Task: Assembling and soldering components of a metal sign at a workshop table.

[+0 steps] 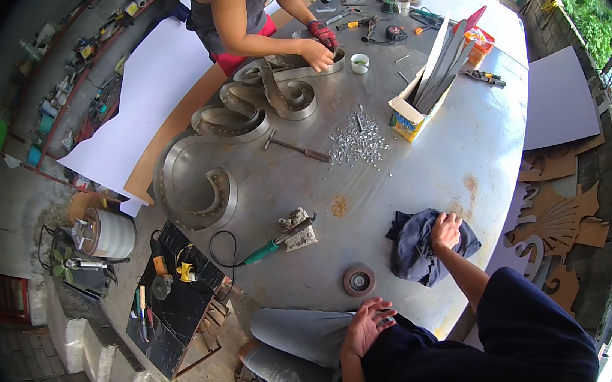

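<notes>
My right hand (446, 232) is on a bunched dark grey cloth (424, 244) at the near right of the metal table, fingers closed into its folds. My left hand (369, 326) is at my lap by the table's near edge, palm up and fingers loosely bent apart; I make out nothing in it. Just beyond it lies a brown round roll, perhaps tape (359, 280). Left of that, a green-handled soldering iron (262, 252) leans on a pale block (299, 229). A hammer (297, 149) lies farther off beside a pile of small clear pieces (357, 138).
Curled sheet-metal letter shapes (199, 180) line the table's left side. Across it, a person (245, 24) with one red glove works on one. A box of metal strips (417, 106) stands at right. An angle grinder (160, 272) lies on a black side table (177, 319).
</notes>
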`<state>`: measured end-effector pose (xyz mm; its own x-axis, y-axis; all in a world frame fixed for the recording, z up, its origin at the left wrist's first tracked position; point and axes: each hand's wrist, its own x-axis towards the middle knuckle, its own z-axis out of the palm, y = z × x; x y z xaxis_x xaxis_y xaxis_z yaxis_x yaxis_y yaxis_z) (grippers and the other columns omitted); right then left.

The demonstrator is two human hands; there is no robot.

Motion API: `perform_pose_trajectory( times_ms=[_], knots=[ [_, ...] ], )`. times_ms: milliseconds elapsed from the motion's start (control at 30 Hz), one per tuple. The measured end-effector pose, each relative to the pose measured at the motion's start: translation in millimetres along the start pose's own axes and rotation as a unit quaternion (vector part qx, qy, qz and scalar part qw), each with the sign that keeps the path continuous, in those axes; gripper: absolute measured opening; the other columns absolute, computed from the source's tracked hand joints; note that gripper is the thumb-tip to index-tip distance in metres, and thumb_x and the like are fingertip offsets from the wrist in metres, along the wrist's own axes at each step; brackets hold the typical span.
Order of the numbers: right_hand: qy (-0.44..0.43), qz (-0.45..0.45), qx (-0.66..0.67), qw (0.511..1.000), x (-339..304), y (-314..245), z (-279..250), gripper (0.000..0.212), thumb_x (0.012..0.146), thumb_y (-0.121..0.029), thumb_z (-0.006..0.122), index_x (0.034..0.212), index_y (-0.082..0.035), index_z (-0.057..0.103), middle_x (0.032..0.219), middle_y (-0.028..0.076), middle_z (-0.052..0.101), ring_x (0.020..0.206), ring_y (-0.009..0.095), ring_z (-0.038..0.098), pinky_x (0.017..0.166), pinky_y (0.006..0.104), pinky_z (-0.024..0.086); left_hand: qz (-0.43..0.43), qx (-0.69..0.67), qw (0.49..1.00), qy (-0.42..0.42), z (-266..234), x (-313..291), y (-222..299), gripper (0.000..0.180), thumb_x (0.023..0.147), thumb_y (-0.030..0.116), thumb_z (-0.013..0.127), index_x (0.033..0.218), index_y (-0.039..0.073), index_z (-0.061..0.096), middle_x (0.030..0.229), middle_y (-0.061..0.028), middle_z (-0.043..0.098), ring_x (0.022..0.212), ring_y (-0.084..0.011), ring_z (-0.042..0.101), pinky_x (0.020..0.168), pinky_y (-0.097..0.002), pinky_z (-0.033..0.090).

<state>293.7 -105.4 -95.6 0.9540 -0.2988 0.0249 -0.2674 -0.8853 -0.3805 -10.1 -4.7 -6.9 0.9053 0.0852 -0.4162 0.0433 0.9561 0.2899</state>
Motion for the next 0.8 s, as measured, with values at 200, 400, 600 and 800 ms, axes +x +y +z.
perform_pose_trajectory(
  times_ms=[200, 400, 600, 800],
  knots=[
    [0.002, 0.007, -0.003, 1.000, -0.3, -4.6, -1.3, 0.031, 0.088, -0.031, 0.042, 0.091, -0.003, 0.055, 0.103, 0.021, 0.052, 0.082, 0.040, 0.060, 0.070, 0.0481, 0.048, -0.001, 0.005, 1.000, -0.001, -0.5, 0.8, 0.3, 0.045, 0.093, 0.039, 0.044, 0.124, 0.007, 0.042, 0.124, -0.0168, 0.046, 0.112, -0.0327, 0.048, 0.095, -0.0454, 0.040],
    [0.004, 0.005, 0.004, 1.000, 1.5, -1.7, -0.1, 0.031, 0.088, -0.031, 0.042, 0.092, -0.003, 0.055, 0.103, 0.021, 0.052, 0.083, 0.040, 0.060, 0.070, 0.0482, 0.048, 0.002, 0.003, 1.000, -0.010, -0.6, 1.6, -0.9, 0.047, 0.092, 0.040, 0.046, 0.125, 0.007, 0.041, 0.124, -0.0170, 0.046, 0.113, -0.0325, 0.047, 0.095, -0.0454, 0.040],
    [0.001, 0.006, 0.001, 1.000, 1.1, -1.3, 0.1, 0.032, 0.087, -0.031, 0.042, 0.093, -0.003, 0.055, 0.104, 0.021, 0.052, 0.083, 0.040, 0.060, 0.070, 0.0482, 0.048, 0.003, 0.005, 1.000, -0.012, 0.4, 1.5, 0.1, 0.048, 0.091, 0.041, 0.047, 0.125, 0.007, 0.041, 0.123, -0.0169, 0.046, 0.113, -0.0323, 0.047, 0.095, -0.0451, 0.040],
    [-0.003, 0.010, -0.004, 1.000, 1.4, -1.3, 1.6, 0.032, 0.087, -0.032, 0.043, 0.093, -0.003, 0.056, 0.105, 0.021, 0.052, 0.083, 0.040, 0.060, 0.070, 0.0479, 0.048, -0.002, 0.005, 1.000, -0.008, -0.4, 1.7, 0.0, 0.047, 0.091, 0.041, 0.047, 0.124, 0.007, 0.042, 0.123, -0.0165, 0.047, 0.113, -0.0322, 0.048, 0.095, -0.0448, 0.040]
  ],
)
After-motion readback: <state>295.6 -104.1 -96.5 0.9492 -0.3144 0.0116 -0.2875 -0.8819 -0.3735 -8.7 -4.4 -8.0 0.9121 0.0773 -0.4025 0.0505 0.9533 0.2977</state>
